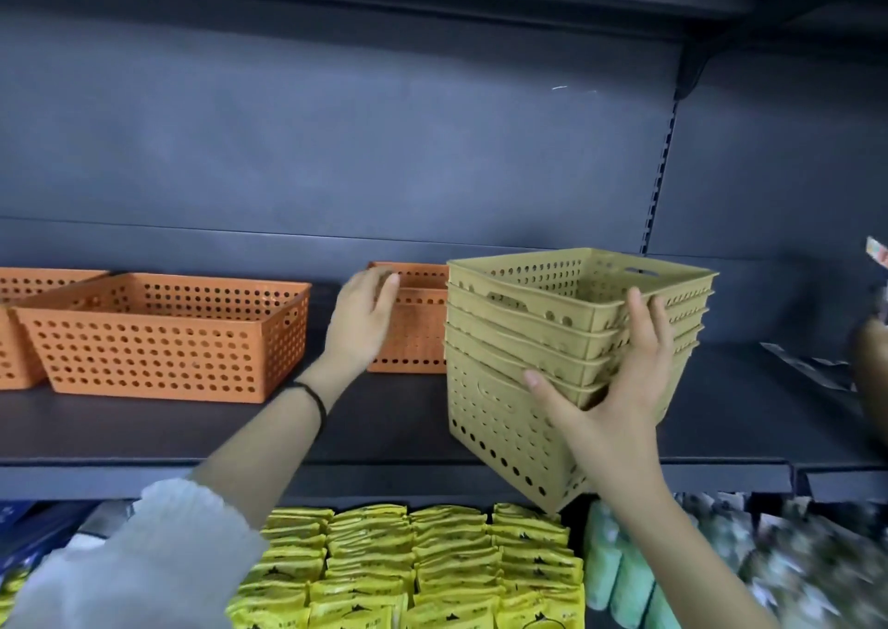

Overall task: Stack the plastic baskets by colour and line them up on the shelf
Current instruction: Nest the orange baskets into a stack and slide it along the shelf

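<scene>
A nested stack of several olive-yellow perforated baskets (543, 340) is tilted at the front edge of the dark shelf (144, 426), its lower corner hanging past the edge. My right hand (620, 388) grips the stack's near right side. Behind the stack stands a small stack of orange baskets (418, 325). My left hand (363, 316) reaches to its left side with fingers spread, touching or nearly touching its rim. A wide orange basket (163, 335) sits to the left, and another orange basket (29, 321) is partly cut off at the frame's left edge.
The shelf's dark back panel rises behind the baskets. Below the shelf lie rows of yellow packets (408, 566) and green rolls (620, 575). Dark packaging (812, 364) lies at the shelf's right end, where a blurred object intrudes at the frame's edge.
</scene>
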Demonstrator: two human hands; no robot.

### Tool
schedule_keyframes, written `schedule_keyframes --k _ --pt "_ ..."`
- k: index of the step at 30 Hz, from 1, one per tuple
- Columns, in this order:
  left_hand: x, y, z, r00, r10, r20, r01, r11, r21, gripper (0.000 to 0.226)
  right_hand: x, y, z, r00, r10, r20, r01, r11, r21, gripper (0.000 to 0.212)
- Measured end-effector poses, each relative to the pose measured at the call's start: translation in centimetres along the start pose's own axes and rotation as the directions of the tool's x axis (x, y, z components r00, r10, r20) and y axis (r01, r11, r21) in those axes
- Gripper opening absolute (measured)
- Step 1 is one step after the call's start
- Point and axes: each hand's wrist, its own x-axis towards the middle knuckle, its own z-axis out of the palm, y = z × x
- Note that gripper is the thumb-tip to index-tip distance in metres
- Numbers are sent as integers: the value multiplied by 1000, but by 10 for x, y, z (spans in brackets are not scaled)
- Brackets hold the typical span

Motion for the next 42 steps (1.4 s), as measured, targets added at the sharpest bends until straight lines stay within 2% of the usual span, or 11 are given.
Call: schedule_keyframes --k 4,7,14,22,26,28,30,32,34,38,42 --pt "29 -40 2 977 -51 207 -13 955 296 53 7 14 -2 1000 -5 -8 5 1000 16 100" --pt "30 -47 4 957 -68 280 -56 909 412 56 13 25 -7 1000 -11 2 11 999 44 104" --pt "23 -40 -7 968 -73 240 10 967 254 49 24 44 -15 999 10 51 -14 997 69 103" --pt "2 -36 -35 991 -29 132 -16 944 330 36 34 58 -6 997 37 68 -43 995 86 101" --pt "-8 -26 -48 988 -5 152 -56 917 395 32 34 61 3 997 65 46 -69 993 99 93" --pt "-11 -25 -53 986 -2 165 -68 906 417 31 30 62 9 996 64 -53 -66 997 -35 88" --pt "-13 -27 -58 984 24 175 -95 908 408 29 22 57 18 986 -138 -94 101 942 -321 79" --pt "-14 -31 -61 983 48 178 -112 922 371 30 8 44 33 898 -434 72 414 780 -469 70" --pt "-15 -35 -63 987 51 155 -97 946 308 27 0 26 53 799 -541 264 601 701 -384 62" --pt "-18 -36 -69 989 76 128 -107 962 251 18 12 7 97 824 -290 487 424 886 -189 61" --pt "-20 -43 -80 981 115 154 -154 949 274 21 37 -1 139 805 -247 540 389 906 -165 63"
